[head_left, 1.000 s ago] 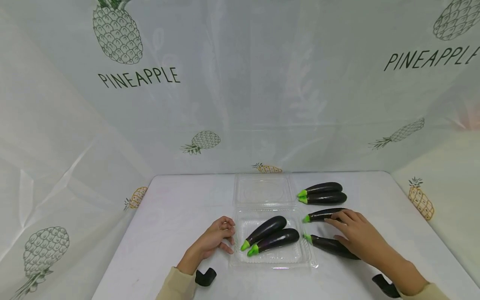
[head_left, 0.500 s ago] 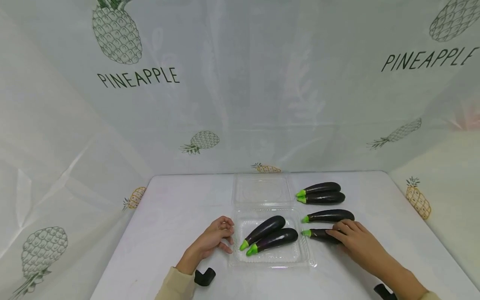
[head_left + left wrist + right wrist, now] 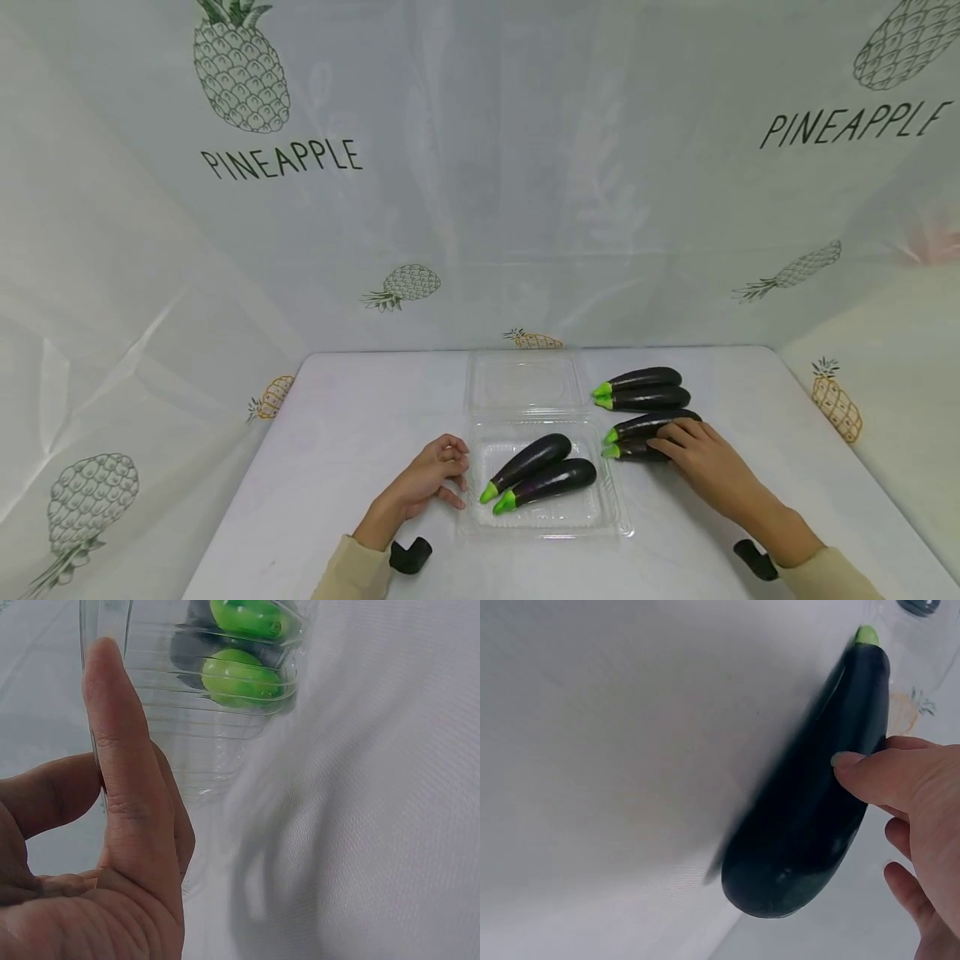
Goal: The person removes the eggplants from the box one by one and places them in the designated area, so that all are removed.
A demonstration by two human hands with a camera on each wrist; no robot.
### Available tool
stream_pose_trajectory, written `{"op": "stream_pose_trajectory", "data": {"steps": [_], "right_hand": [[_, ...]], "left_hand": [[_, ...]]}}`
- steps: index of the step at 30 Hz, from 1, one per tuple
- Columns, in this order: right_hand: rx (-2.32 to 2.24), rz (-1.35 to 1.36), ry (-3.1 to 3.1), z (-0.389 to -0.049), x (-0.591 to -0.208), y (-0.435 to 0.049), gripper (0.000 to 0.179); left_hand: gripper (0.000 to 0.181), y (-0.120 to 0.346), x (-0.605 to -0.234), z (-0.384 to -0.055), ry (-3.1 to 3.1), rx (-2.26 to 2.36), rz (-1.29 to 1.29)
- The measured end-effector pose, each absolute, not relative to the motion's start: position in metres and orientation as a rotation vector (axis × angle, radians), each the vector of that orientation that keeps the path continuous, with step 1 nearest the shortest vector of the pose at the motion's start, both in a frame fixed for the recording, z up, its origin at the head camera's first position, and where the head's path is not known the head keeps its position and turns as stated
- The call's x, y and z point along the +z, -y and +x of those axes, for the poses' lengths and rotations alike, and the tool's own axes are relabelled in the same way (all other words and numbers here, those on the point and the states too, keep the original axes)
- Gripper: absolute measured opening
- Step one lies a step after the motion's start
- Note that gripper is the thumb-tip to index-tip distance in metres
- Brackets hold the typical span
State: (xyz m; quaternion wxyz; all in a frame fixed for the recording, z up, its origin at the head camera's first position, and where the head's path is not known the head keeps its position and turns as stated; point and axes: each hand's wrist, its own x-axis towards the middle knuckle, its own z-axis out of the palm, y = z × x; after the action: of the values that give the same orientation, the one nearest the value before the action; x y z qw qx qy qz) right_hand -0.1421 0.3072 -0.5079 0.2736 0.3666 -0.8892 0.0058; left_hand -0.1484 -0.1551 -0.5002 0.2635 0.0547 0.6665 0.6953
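My right hand holds a dark eggplant on the table, thumb on its upper side and fingers beyond it. Its green stem end points left, and it lies close against another eggplant behind it. My left hand rests at the left rim of an opened clear plastic clamshell box. In the left wrist view its fairly straight forefinger lies along the box wall. Inside the box are two eggplants, a rear one and a front one, stems toward the lower left.
Two more eggplants lie side by side at the back right. The box's lid is folded back flat behind its base. A small black piece shows beside each wrist, the left piece and the right piece. Pineapple-print sheeting surrounds the white table.
The right hand has gone from the rear eggplant of its pair to the front one, gripped it and shifted it back against the rear one. The left hand has stayed at the box.
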Motion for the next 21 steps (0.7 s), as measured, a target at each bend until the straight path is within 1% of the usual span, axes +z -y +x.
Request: {"op": "stream_pose_trajectory", "data": {"steps": [6, 13, 21], "right_hand": [[0.005, 0.967, 2.403, -0.145, -0.507, -0.303, 0.050], [0.030, 0.993, 2.388, -0.139, -0.505, -0.297, 0.049], [0.032, 1.016, 2.385, -0.127, -0.477, -0.265, 0.059]], "left_hand": [[0.021, 0.156, -0.501, -0.149, -1.797, 1.887, 0.141], [0.021, 0.155, -0.501, -0.150, -1.798, 1.883, 0.138], [0.020, 0.155, -0.504, -0.151, -1.800, 1.885, 0.140]]}}
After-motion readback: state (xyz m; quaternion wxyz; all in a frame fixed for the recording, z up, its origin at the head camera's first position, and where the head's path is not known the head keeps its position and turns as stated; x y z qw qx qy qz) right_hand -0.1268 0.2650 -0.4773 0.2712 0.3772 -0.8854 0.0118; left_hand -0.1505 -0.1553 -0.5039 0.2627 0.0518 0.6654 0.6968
